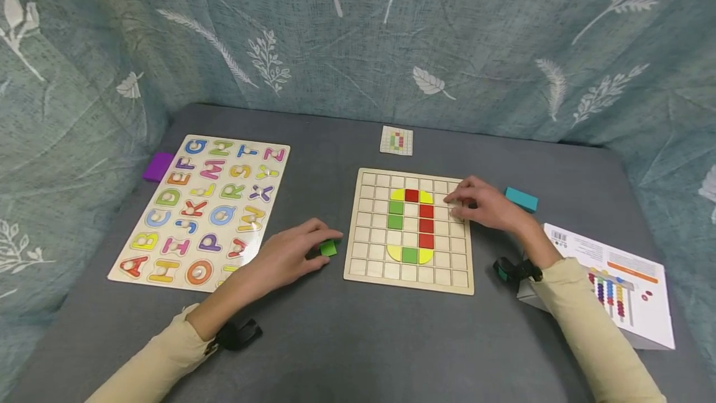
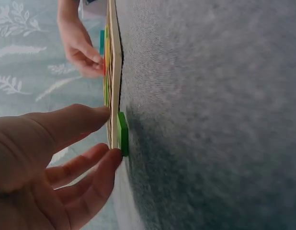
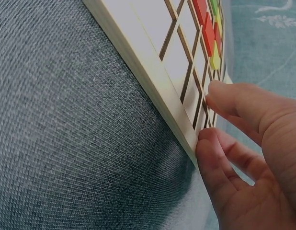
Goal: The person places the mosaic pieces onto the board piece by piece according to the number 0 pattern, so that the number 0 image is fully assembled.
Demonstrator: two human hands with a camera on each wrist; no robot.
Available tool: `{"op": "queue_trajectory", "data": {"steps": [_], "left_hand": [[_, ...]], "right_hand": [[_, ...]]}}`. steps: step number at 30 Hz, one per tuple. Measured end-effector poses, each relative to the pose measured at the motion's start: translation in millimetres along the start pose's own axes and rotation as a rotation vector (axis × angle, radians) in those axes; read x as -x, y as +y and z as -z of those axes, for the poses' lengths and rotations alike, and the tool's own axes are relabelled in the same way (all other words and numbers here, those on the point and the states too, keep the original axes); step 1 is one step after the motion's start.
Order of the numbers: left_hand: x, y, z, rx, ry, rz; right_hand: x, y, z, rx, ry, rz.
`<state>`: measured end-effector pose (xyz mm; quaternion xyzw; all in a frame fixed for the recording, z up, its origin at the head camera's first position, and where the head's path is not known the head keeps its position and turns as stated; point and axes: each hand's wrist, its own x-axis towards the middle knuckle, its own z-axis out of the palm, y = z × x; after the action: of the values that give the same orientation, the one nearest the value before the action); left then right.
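A letter puzzle [image 1: 204, 210] is laid at the left of a grey table [image 1: 347, 341]. Just right of it, a green tile [image 1: 329, 248] on the table, close beside the grid board [image 1: 410, 278], is touched by the loosely spread fingers of the left hand [image 1: 288, 257]. The board's right edge is pressed by the flat right hand [image 1: 485, 205]. A teal block [image 1: 521, 199] and a booklet [image 1: 626, 285] are seen further right.

Both forearms reached forward in pale sleeves with dark wrist straps. The left hand [image 1: 288, 258] lay low, fingers loosely curled; the right hand [image 1: 483, 204] rested palm down, fingers extended.
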<state>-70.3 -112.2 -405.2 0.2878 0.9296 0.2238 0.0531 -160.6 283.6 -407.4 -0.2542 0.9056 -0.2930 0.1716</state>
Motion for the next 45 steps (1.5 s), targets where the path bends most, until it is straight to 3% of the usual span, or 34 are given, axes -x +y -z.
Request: {"op": "queue_trajectory", "data": {"steps": [7,15,26,35,45], "left_hand": [[-6.9,2.7,1.2,-0.053,-0.068,-0.004],[-11.6,1.5,-1.2,-0.005,-0.111,-0.013],[-13.6,0.5,0.8,0.038,-0.094,0.007],[-16.4,1.4,4.2,0.038,-0.028,-0.017],[-22.8,6.9,1.3,0.084,-0.016,-0.057]], "right_hand": [[-1.0,-0.4,-0.2,-0.002,-0.005,-0.001],[0.5,-1.1,-0.4,-0.011,0.006,0.012],[0.2,-1.9,-1.8,-0.016,0.008,-0.002],[1.3,-1.9,-0.7,-0.018,0.002,-0.007],[1.4,-1.9,-1.3,-0.007,0.009,0.007]]}}
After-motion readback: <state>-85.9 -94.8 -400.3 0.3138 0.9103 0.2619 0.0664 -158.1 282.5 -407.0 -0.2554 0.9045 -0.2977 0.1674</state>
